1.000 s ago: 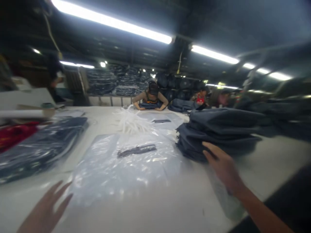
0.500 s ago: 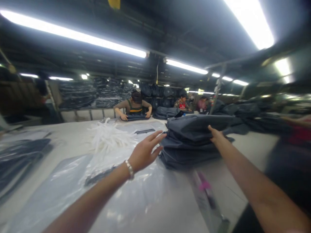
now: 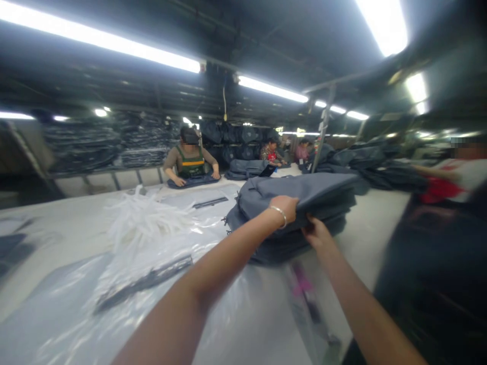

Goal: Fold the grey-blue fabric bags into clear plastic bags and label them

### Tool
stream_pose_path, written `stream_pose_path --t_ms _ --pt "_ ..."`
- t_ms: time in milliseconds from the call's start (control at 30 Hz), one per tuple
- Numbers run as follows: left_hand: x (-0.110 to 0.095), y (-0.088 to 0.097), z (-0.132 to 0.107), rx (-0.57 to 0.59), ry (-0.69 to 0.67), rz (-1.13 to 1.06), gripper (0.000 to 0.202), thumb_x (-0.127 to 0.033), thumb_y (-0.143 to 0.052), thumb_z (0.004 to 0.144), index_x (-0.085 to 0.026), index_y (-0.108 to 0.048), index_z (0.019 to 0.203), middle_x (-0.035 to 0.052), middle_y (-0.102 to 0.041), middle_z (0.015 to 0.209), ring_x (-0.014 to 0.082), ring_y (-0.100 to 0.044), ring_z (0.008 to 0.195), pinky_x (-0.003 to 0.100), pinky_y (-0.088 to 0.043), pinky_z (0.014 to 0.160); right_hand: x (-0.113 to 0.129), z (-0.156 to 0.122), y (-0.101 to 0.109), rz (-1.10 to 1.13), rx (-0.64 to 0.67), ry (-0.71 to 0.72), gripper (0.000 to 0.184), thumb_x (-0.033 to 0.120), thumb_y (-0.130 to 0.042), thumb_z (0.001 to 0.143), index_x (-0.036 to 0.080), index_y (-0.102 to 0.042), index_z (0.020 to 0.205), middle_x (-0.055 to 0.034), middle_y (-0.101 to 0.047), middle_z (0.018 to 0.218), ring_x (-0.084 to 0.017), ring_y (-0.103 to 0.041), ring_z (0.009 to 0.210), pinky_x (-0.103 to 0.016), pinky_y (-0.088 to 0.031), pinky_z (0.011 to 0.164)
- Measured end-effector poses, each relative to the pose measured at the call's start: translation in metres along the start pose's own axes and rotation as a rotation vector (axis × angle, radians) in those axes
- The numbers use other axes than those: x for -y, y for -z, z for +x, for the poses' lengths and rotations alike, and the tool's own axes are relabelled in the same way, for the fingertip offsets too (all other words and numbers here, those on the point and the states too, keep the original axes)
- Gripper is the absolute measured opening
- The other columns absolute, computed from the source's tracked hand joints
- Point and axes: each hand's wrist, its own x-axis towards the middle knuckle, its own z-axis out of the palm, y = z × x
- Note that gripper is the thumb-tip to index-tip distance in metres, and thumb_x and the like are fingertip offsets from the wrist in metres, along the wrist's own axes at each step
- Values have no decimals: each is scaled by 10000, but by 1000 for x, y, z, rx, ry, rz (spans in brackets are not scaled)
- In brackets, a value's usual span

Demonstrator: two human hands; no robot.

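Note:
A stack of folded grey garments [image 3: 312, 195] sits on the white table [image 3: 87, 223] ahead of me. My left hand [image 3: 286, 207], with a bracelet at the wrist, lies on the top folded garment with its fingers curled over the near edge. My right hand [image 3: 315, 233] is just below it, fingers tucked under that same garment at the stack's front. Clear plastic bags [image 3: 160, 284] with a dark zip strip lie on the table under my left forearm.
A bundle of white plastic strips [image 3: 144, 215] lies at the table's middle left. A person [image 3: 190, 162] works across the table on a dark garment; other people sit further back and one at the right edge. Stacks of dark fabric line the rear wall.
My left hand moved from open in the air onto the top garment and closed on its edge. My right hand shifted left to the stack's front and slid under that garment.

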Motion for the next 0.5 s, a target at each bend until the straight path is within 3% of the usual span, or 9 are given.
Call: stream_pose_path --t_ms 100,200,300,400,500 --pt "-12 -15 -45 -58 -14 22 403 -115 -498 864 -183 -594 1249 156 -708 1067 264 -670 1016 366 -515 855 6 -19 12 27 46 -93 207 269 -662 775 195 -674 967 -45 -752 921 -222 -711 871 -363 -615 786" --pt "-18 -14 -93 -73 -58 18 474 -70 -505 834 -202 -574 1284 133 -706 1094 260 -674 1014 359 -537 830 12 -47 19 71 23 21 395 496 -619 819 222 -666 1100 -39 -733 1089 -262 -653 1091 -438 -573 900" --pt "-21 -3 -147 -110 -84 -67 488 -56 -478 850 -202 -572 1306 144 -672 1201 280 -635 1117 412 -509 944 10 -88 20 71 61 66 451 533 -617 818 237 -665 1154 -29 -706 1171 -274 -575 1220 -460 -521 990" --pt "-28 12 -206 -164 28 -210 533 -80 -469 875 -283 -540 1363 104 -617 1323 297 -571 1227 457 -426 1060 -4 -139 12 25 241 -88 447 550 -622 803 229 -700 1105 -54 -696 1192 -311 -558 1236 -505 -505 1007" --pt "-44 26 -263 -211 185 -292 719 -260 -714 785 -385 -435 1435 72 -526 1429 378 -474 1313 545 -361 1101 -22 -196 -4 7 372 -186 369 473 -676 778 248 -721 1066 -32 -695 1193 -322 -574 1214 -516 -491 1026"
